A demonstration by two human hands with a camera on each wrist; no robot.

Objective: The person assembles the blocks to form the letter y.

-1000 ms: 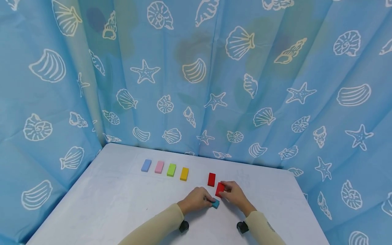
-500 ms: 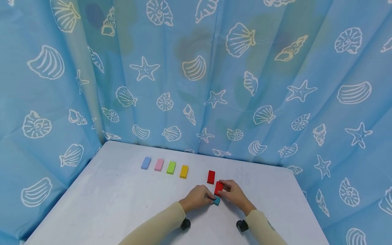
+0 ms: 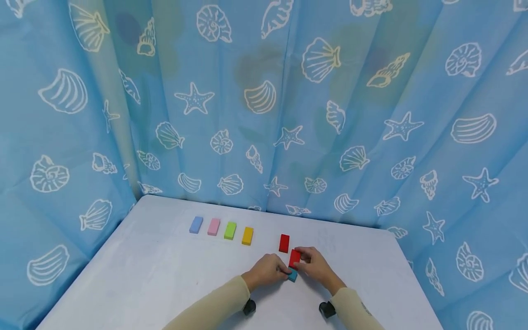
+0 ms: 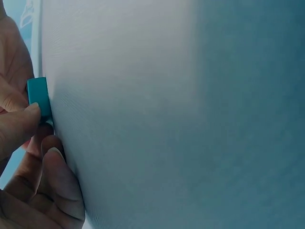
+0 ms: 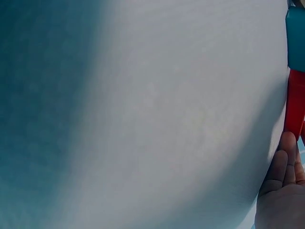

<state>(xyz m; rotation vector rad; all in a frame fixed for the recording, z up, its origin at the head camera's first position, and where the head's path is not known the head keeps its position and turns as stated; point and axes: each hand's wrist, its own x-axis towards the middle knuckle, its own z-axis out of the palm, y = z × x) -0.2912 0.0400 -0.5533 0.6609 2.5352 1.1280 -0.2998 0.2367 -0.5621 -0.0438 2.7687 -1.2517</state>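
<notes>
My left hand [image 3: 266,270] pinches a teal block [image 3: 292,275] between thumb and fingers, low over the white tabletop. In the left wrist view the thumb presses on the near face of that teal block [image 4: 39,98]. My right hand [image 3: 315,265] holds a red block [image 3: 294,259] by its right side, fingers at its far end and thumb near its front end. The teal block lies against the front end of the red one, end to end; in the right wrist view the red block [image 5: 295,102] and the teal one meet at the right edge.
Another red block [image 3: 284,243] lies just behind the held one. Further left stand yellow [image 3: 247,236], green [image 3: 230,230], pink [image 3: 213,227] and blue [image 3: 195,225] blocks in a spaced row. A blue shell-print curtain [image 3: 247,114] borders the table's [image 3: 156,266] back and sides.
My left hand has shifted slightly right, bringing the teal block up against the red block's front end. The right hand has barely moved, keeping its hold on the red block.
</notes>
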